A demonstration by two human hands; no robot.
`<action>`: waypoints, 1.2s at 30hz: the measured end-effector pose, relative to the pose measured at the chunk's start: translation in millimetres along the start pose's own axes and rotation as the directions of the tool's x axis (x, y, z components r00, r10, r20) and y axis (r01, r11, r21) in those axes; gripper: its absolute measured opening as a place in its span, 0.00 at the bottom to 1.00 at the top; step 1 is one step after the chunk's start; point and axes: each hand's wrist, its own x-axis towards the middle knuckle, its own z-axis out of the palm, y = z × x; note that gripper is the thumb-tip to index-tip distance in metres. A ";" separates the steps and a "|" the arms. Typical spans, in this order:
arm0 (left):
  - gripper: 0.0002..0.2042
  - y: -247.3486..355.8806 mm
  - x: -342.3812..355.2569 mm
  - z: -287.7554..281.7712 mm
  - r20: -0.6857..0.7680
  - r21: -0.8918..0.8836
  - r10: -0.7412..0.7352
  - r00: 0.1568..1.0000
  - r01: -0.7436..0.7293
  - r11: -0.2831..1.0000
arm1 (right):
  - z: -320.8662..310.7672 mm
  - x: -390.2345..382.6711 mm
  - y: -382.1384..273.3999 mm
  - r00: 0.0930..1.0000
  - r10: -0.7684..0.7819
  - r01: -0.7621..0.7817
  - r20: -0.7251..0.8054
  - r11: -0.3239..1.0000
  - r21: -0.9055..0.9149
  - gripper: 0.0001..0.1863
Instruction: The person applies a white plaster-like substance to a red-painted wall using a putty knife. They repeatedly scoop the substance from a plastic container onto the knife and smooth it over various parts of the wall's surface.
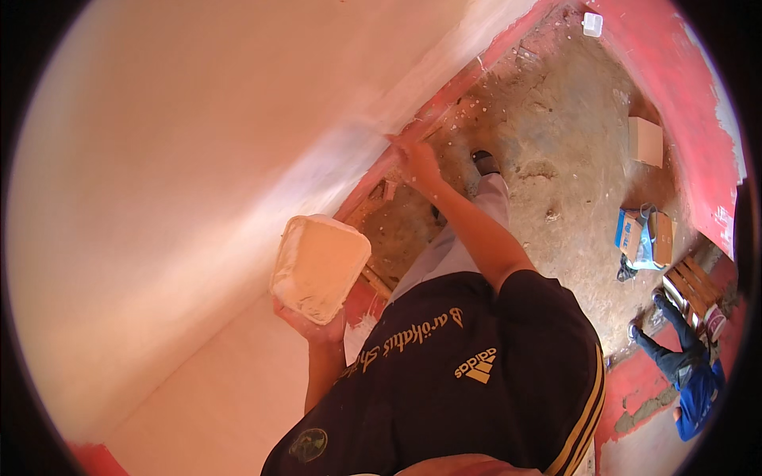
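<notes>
Tub [284,260]: head view; beside the wall [198,119], left hand [319,327] beneath, fingers partly hidden but gripping it; best kept level. Right hand [417,165]: at the red band [468,83], fingers curled, contents unclear; steady, even pressure advisable.

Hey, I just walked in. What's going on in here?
A person in a dark shirt is at a pale wall. The left hand holds up a square tub. The right hand is by the wall's lower part, near a red band; whatever it may be holding is too blurred to make out. Off to the right, another person in blue is near a wooden crate.
</notes>
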 end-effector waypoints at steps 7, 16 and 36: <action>0.33 -14.1 6.4 -14.5 -0.051 -0.055 -0.022 0.998 0.019 0.998 | -119.6 121.3 93.2 0.680 0.732 -0.287 -0.038 0.314 0.905 0.16; 0.33 -11.1 1.0 1.0 -0.062 0.094 0.053 0.997 -0.047 0.994 | -79.9 -6.8 -45.6 0.921 0.268 -0.380 0.283 0.459 0.803 0.14; 0.32 -11.3 2.8 -20.0 0.008 0.012 0.026 1.000 -0.026 1.000 | -94.1 91.1 101.0 0.769 0.639 -0.331 -0.025 0.431 0.840 0.19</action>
